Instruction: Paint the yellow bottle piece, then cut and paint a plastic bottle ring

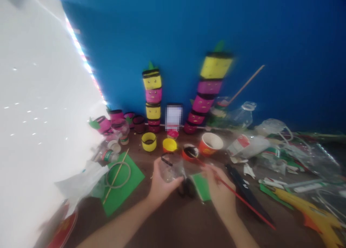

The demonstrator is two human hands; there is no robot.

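Note:
My left hand (162,183) is wrapped round a clear plastic cup piece (173,171) with a dark band along part of its rim. My right hand (220,188) grips a long red paintbrush (243,201), whose tip is at the small container of dark paint (190,152). Beside that container are a cup of yellow paint (169,145) and a white and orange paper cup (211,144). A yellow ring with dark edges (149,142) sits to the left. Black-handled scissors (186,187) lie between my hands, partly hidden.
Two stacks of yellow and pink faced rings (153,96) (204,103) stand by the blue wall. Green sheets (132,176) lie left and centre. At right are a black tool (248,194), clear plastic bottles (242,114) and a yellow glue gun (305,204).

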